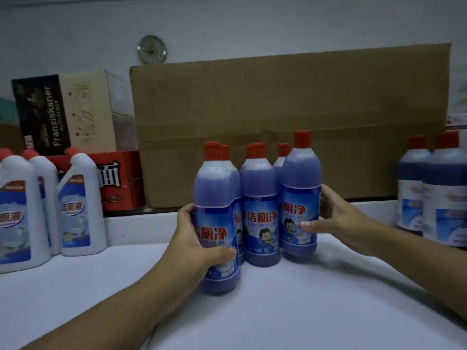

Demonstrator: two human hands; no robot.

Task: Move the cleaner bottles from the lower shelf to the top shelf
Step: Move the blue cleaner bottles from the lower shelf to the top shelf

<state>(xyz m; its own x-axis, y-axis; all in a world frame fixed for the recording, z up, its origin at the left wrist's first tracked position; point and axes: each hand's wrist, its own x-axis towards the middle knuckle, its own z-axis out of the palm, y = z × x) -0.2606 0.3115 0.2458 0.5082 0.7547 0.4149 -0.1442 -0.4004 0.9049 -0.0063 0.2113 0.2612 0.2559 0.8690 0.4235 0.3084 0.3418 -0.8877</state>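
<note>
A: Bottles (260,208) in the head view: where are they, and how will they handle?

B: They stand as a cluster on the white shelf top (278,299), centre, red caps up. Each is nearly full of purple liquid, so judge them heavy for their size; the plastic looks smooth, the label glossy, probably slippery. Grip at mid-body, across the label.

A: Hands?

B: Left hand (199,236) wraps the near-left bottle (217,223). Right hand (338,221) curls round the right bottle (299,198), thumb on the label.

A: Surroundings?

B: White jugs (80,205) at left, dark bottles (434,193) at right, a large carton (290,109) against the far wall.
</note>
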